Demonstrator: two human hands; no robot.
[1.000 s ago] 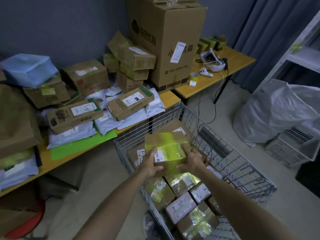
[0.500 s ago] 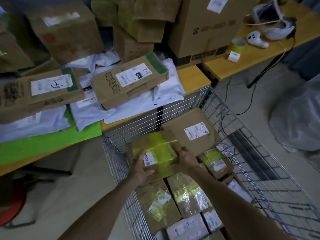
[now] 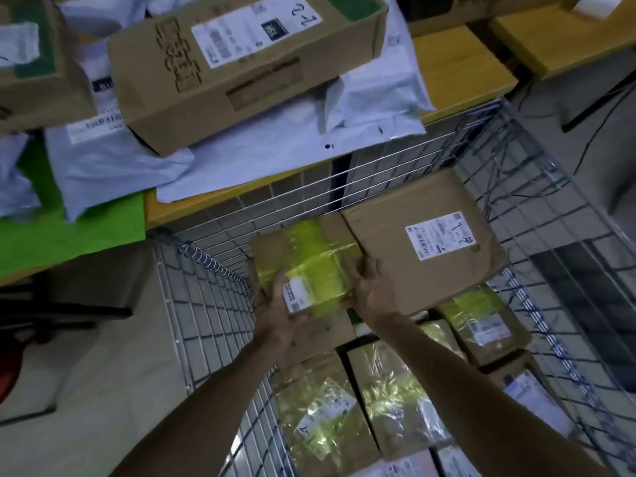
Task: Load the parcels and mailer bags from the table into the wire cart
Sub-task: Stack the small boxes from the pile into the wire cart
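Your left hand (image 3: 279,316) and right hand (image 3: 373,291) grip a yellow-taped cardboard parcel (image 3: 311,261) inside the part-filled silver wire cart (image 3: 210,297); white plastic mailer bags (image 3: 275,149) lie unloaded on the yellow table (image 3: 457,70).

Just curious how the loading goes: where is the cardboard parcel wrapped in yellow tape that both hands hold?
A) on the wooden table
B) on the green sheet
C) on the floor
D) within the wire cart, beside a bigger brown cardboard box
D: the left hand and right hand grip the yellow-taped cardboard parcel inside the metal wire cart, beside the bigger brown cardboard box.
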